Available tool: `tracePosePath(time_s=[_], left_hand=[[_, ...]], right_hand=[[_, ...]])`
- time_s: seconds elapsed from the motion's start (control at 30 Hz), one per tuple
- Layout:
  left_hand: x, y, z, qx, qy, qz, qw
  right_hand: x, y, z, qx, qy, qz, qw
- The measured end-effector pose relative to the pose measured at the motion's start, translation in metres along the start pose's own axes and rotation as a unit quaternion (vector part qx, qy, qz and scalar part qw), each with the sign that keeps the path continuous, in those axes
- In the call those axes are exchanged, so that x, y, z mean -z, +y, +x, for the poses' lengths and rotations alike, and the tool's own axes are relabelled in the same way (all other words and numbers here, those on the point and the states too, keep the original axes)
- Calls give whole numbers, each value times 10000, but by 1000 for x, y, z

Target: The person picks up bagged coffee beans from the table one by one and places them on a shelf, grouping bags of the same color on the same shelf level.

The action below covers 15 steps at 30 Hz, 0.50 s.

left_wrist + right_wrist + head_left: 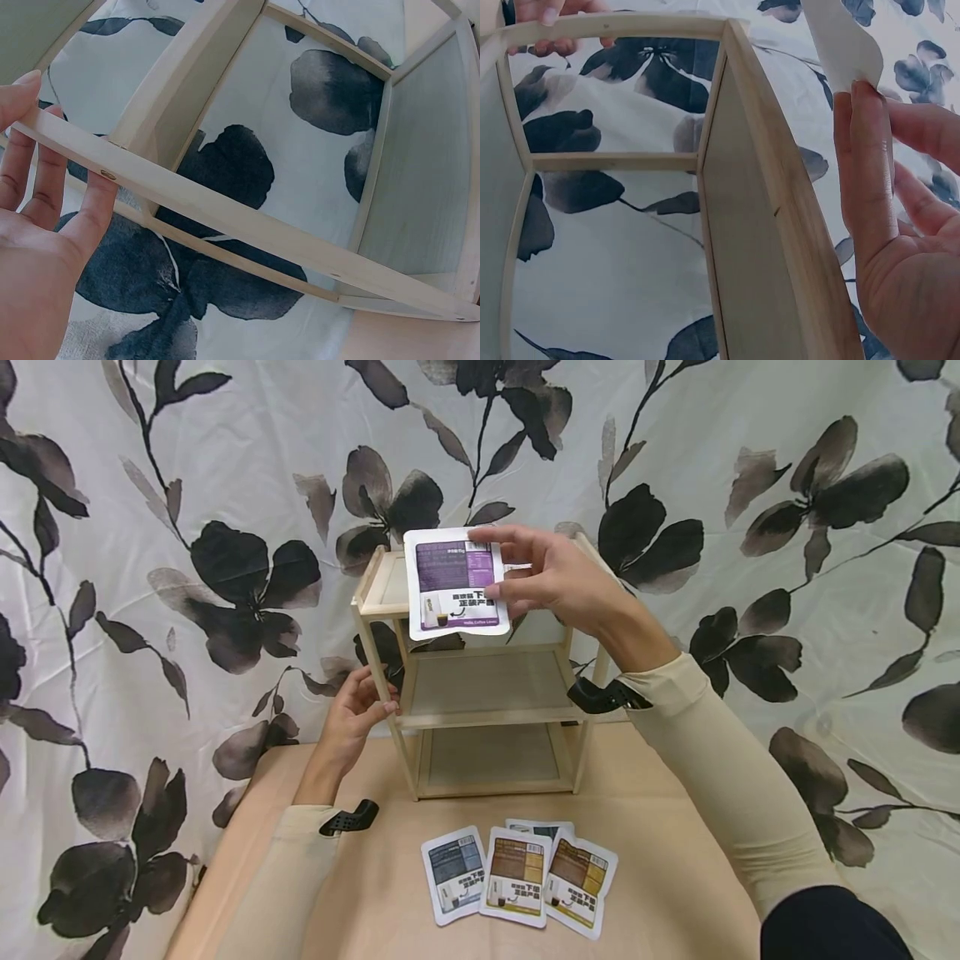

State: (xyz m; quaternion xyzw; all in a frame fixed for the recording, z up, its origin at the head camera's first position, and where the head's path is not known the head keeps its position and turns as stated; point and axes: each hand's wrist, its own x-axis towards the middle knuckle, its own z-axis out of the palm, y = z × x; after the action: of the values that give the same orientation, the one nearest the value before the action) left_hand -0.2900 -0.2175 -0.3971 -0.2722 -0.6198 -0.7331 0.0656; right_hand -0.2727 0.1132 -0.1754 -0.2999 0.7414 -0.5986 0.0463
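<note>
The right hand [558, 581] pinches a purple-and-white sachet [454, 582] by its right edge between thumb and fingertips, holding it upright in front of the top tier of the 3-tier wooden rack [480, 689], apparently so it can go in flat. The left hand [358, 710] curls its fingers around the rack's front-left post at the middle shelf, seemingly to steady the light frame. 4 more sachets [517, 881] lie fanned and overlapping on the tan table [660, 827] just before the rack.
</note>
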Motion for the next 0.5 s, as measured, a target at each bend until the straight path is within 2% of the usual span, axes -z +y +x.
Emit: tracePosePath(time_s=[0.5], left_hand=[[-5,5,-6,72,92,163,9998]], right_hand=[[9,-19,22,-356,33,-74,9993]])
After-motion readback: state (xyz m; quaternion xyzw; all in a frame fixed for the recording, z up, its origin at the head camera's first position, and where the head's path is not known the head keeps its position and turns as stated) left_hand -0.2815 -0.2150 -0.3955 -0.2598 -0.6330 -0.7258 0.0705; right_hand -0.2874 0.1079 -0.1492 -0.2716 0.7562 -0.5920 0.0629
